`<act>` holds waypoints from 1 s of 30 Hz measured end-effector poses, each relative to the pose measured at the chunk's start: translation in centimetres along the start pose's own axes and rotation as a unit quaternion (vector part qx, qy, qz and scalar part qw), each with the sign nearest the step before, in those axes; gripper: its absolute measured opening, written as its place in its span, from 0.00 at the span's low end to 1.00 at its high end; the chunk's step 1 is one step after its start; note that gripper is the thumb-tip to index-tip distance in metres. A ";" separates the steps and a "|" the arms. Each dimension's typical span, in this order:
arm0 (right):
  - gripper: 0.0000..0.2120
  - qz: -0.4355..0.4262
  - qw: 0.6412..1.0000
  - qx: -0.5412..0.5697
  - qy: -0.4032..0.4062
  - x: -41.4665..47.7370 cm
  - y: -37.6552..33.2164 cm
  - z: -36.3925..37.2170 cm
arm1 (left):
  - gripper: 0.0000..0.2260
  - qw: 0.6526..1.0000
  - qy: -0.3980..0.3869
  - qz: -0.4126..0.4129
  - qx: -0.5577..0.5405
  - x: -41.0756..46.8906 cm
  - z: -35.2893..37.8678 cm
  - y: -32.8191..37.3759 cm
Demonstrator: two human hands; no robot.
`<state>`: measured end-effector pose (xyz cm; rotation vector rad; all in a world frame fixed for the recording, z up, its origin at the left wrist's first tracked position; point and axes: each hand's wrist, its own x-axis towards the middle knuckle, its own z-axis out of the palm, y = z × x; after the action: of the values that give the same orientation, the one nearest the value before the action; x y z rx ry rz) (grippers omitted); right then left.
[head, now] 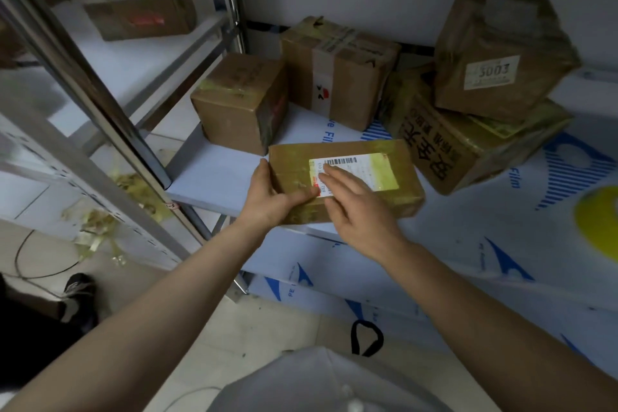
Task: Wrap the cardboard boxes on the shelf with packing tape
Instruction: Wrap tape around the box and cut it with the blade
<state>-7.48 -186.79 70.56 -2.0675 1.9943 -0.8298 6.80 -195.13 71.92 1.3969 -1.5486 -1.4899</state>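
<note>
Box (406, 181) lies flat at front edge of shelf (217, 174). Left hand (267, 197) grips its left end, thumb on top; right hand (361, 211) presses straight fingers on label (368, 170).

**Inventory: six boxes, two labels, two hands**

You have six cardboard boxes in view. Five are on the near shelf (214, 174): flat box (406, 177), small box (230, 117), tall box (347, 77), printed box (458, 157) and top box (495, 43). One far box (143, 10) is on the neighbouring shelf (110, 53). White labels number two: barcode label (364, 170) and 3003 label (491, 72). Hands number two: left hand (267, 194) and right hand (357, 207). One shoe (78, 291).
</note>
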 end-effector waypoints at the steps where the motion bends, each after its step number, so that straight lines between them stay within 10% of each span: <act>1: 0.22 -0.008 1.000 -0.023 0.000 0.1 0.0 0.5 | 0.31 1.000 0.000 0.015 0.007 0.2 0.2 0.0; 10: 0.23 -0.035 0.993 -0.104 0.031 -0.2 0.7 2.2 | 0.38 0.992 0.042 0.085 0.078 0.2 0.6 -1.1; 19: 0.21 -0.053 0.992 -0.097 0.068 -0.1 1.1 2.7 | 0.15 0.873 0.077 0.267 0.400 0.1 -0.7 0.3; 30: 0.21 -0.061 0.989 -0.088 0.102 -0.1 1.2 2.8 | 0.10 0.920 -0.040 0.149 0.360 2.2 -1.1 1.9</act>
<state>-7.16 -187.55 67.58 -2.3066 2.1315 -0.9561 6.66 -197.83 73.43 1.3761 -2.3846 -0.8182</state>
